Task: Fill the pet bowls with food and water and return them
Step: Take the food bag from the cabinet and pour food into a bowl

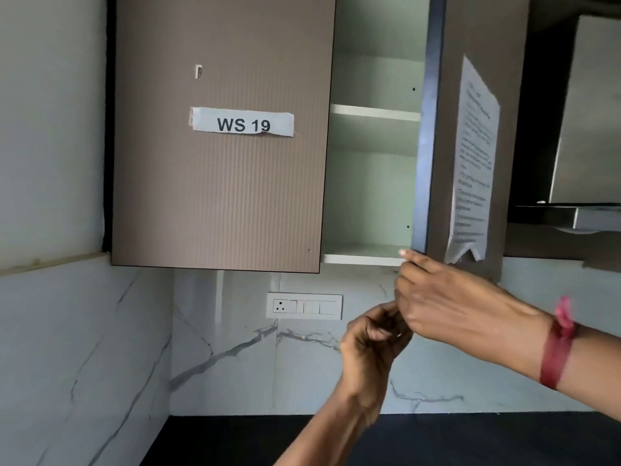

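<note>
The right hand point(447, 297) is at the bottom corner of the open cabinet door point(433, 129), fingertips hooked on its lower edge, so it grips the door itself. This door stands swung out edge-on, just right of the closed door labelled "WS 19" point(242, 124). The left hand point(369, 341) hangs below and left of that corner, fingers curled loosely inward, its knuckles touching the right hand; whether it pinches anything small I cannot tell.

Through the gap beside the open door, the middle shelf point(374, 112) and bottom shelf point(363, 255) show bare, at least in the visible slice. No pet bowls, food or water appear anywhere in view, so the task's things lie outside the picture or behind the closed door.

My reading: this is a search for supplies. The cabinet opening lies up and left of the right hand, which is the nearer one; any reach inside would go over the bottom shelf's front edge. The dark tabletop point(470, 442) sits below the cabinet.
</note>
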